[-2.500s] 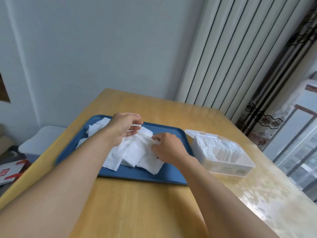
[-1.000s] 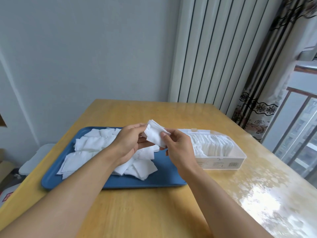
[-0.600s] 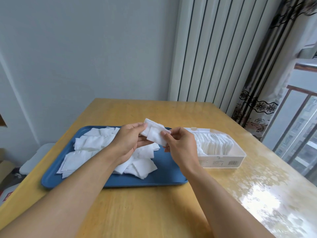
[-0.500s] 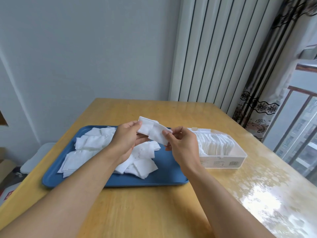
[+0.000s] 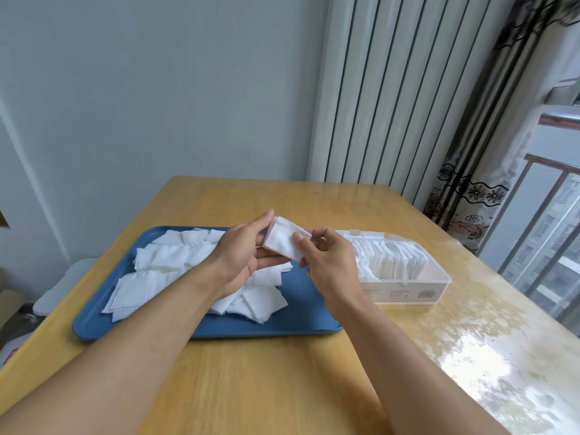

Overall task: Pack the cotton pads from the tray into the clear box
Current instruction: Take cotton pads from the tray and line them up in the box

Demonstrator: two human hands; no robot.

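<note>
A small stack of white cotton pads (image 5: 282, 240) is held in the air above the blue tray (image 5: 301, 315). My left hand (image 5: 241, 255) holds the stack from the left with thumb and fingers. My right hand (image 5: 326, 262) pinches its right end, thumb on top. Several loose white pads (image 5: 175, 265) lie in a heap on the tray under my left forearm. The clear box (image 5: 405, 290) stands just right of the tray, its lid open, with a row of pads (image 5: 389, 259) standing upright inside.
Tray and box sit on a wooden table (image 5: 282, 387) with a glossy patch at the right. A white ribbed radiator (image 5: 392, 89) and a patterned curtain (image 5: 477, 183) stand behind. A white bin (image 5: 62, 284) is on the floor at left.
Both hands lifted a stack of pads off the tray heap and now hold it between them. In the last half second the stack was squared up and tilted slightly.
</note>
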